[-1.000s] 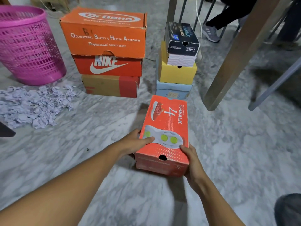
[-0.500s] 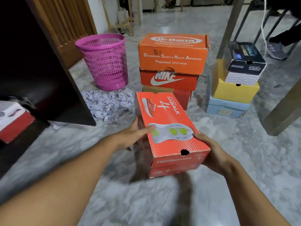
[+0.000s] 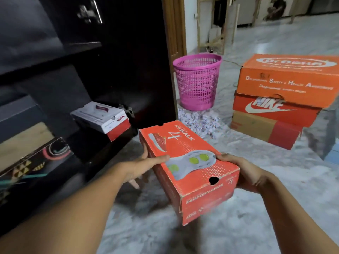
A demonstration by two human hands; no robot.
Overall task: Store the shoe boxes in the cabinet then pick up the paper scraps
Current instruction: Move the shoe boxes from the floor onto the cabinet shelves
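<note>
I hold a red-orange GoWalk shoe box [image 3: 190,162] off the floor between both hands. My left hand [image 3: 141,167] grips its left side with the thumb on the lid. My right hand [image 3: 244,173] grips the near right corner. The dark cabinet [image 3: 78,74] stands open at the left; a white and red shoe box [image 3: 102,118] lies on its low shelf and a dark patterned box [image 3: 31,162] sits nearer me. A stack of three shoe boxes, orange [image 3: 288,77], red Nike [image 3: 275,109] and brown-red [image 3: 264,129], stands at the right. Paper scraps [image 3: 200,121] lie heaped on the floor.
A pink mesh waste basket [image 3: 197,81] stands just behind the scraps, beside the cabinet's side panel. The marble floor [image 3: 220,231] spreads below my arms. A light blue box corner [image 3: 333,156] shows at the right edge. Wooden frames stand at the far back.
I have turned left with the box: the cabinet now fills the left of the view, and the box has swung up and toward it. The yellow and dark box stack has left the view.
</note>
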